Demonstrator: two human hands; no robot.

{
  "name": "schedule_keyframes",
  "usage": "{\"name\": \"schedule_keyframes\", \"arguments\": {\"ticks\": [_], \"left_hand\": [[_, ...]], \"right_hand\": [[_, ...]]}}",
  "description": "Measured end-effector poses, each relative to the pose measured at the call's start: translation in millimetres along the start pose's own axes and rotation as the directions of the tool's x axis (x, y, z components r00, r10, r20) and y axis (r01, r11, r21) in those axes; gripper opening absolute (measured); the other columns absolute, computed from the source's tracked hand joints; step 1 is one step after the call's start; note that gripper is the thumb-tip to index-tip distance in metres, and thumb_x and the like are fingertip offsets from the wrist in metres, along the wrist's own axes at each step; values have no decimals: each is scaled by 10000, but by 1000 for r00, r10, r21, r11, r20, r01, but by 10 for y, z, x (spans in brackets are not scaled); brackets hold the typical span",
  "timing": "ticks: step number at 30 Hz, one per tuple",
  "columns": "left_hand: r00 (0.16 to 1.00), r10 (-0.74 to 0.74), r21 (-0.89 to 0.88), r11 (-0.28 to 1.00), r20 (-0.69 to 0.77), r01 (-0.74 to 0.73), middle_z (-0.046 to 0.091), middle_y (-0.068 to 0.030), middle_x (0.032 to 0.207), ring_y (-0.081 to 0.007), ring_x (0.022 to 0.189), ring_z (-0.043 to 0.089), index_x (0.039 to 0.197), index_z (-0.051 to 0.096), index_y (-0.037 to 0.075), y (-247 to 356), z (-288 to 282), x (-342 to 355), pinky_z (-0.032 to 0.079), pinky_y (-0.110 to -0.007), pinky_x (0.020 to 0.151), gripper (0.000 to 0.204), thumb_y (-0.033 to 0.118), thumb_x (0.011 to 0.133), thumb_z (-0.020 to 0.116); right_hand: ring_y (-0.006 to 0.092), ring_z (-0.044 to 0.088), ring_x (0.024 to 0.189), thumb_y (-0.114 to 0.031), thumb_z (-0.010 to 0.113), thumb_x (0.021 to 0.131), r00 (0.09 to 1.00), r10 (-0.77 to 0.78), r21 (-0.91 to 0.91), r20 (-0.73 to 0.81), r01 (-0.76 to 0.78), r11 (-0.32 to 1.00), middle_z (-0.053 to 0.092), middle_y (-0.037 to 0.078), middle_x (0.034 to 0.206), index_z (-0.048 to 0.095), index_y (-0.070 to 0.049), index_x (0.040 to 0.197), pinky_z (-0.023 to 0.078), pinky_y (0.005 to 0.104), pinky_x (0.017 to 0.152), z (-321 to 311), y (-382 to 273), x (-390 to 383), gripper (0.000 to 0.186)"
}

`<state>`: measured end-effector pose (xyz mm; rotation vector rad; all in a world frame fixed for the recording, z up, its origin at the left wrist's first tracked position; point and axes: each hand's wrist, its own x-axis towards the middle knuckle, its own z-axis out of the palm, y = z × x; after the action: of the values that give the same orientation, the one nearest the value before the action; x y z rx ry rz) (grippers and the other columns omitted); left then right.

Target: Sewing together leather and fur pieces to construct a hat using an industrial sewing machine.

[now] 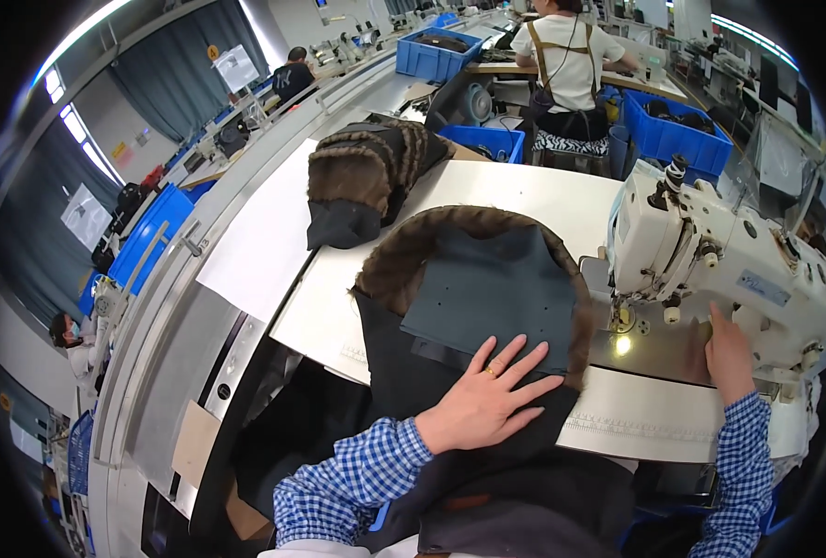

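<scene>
My left hand (492,400) lies flat with its fingers spread, pressing on a black fabric piece and the lower edge of a blue-grey fabric panel (487,288). The panel rests on the black fabric, and a curved band of brown fur (389,270) borders its far and side edges. To the right, my right hand (731,358) is raised beside the white sewing machine (710,242), index finger stretched toward the machine's body. Its other fingers are partly hidden, and no held thing shows. A small light glows under the needle area, just right of the fur.
A stack of brown fur and black fabric pieces (357,177) sits at the far left of the white table (543,186). Beyond are blue bins (682,139) and a seated co-worker (566,65). A metal rail (152,307) runs along the left.
</scene>
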<state>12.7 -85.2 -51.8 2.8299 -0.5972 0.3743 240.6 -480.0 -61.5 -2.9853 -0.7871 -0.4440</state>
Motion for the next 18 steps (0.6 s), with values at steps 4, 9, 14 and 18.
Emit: {"name": "schedule_keyframes", "arguments": {"ticks": [4, 9, 14, 18], "left_hand": [[994, 50, 33, 998, 94, -53, 314, -128, 1644, -385, 1509, 290, 1535, 435, 282, -342, -126, -12, 206, -625, 1199, 549, 266, 999, 554], [984, -125, 160, 982, 130, 104, 376, -150, 1607, -401, 1490, 328, 1507, 469, 249, -529, -319, -151, 245, -647, 1165, 546, 257, 976, 594], [978, -192, -154, 972, -79, 178, 373, -238, 1583, -394, 1471, 358, 1427, 485, 0, -60, -196, -81, 258, -553, 1190, 784, 505, 882, 732], [979, -193, -22, 981, -73, 191, 375, -232, 1585, -372, 1477, 356, 1406, 511, -5, -12, -73, 45, 263, -518, 1201, 630, 345, 917, 697]], "right_hand": [[377, 641, 946, -16, 574, 895, 996, 18, -51, -84, -23, 998, 677, 190, 1104, 461, -9, 1470, 540, 442, 847, -1, 111, -79, 585], [296, 725, 846, 22, 545, 962, 976, -73, 497, -203, 167, 852, 713, 187, 1139, 543, 9, 1393, 582, 364, 739, -720, -723, -540, 431], [206, 755, 857, 1, 571, 992, 938, -343, 960, -60, 147, 237, 735, 154, 1108, 582, 6, 1345, 595, 311, 738, -903, -1748, -435, 353], [221, 751, 847, -20, 621, 981, 862, -419, 934, -285, 349, 82, 733, 145, 1106, 610, -15, 1318, 600, 311, 754, -719, -2346, 32, 337]]}}
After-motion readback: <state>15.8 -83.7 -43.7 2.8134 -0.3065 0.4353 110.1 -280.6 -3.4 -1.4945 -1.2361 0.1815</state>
